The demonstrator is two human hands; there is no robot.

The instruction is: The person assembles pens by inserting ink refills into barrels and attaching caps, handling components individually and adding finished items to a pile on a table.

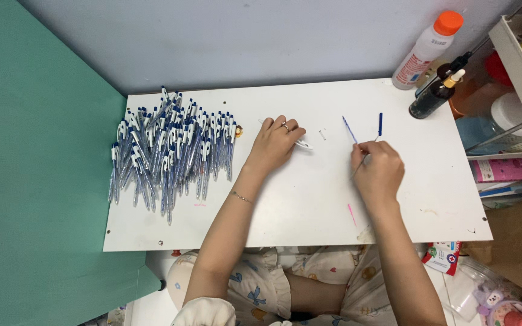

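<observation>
Two bare hands worked over loose pen parts on a flat white rectangular tabletop.

The left hand rested palm down near the middle of the board, its fingers curled loosely over a clear-and-white plastic pen barrel whose tip poked out to the right (whether they truly gripped it could not be told). The right hand lay further right, fingers pinched around a thin pale ink refill that slanted toward the near edge. Just beyond its knuckles lay a slim blue plastic rod and a short dark-blue plastic pen piece, with a tiny white plastic bit between the hands. A heap of clear ballpoint pens with blue-and-white caps covered the far-left corner.
</observation>
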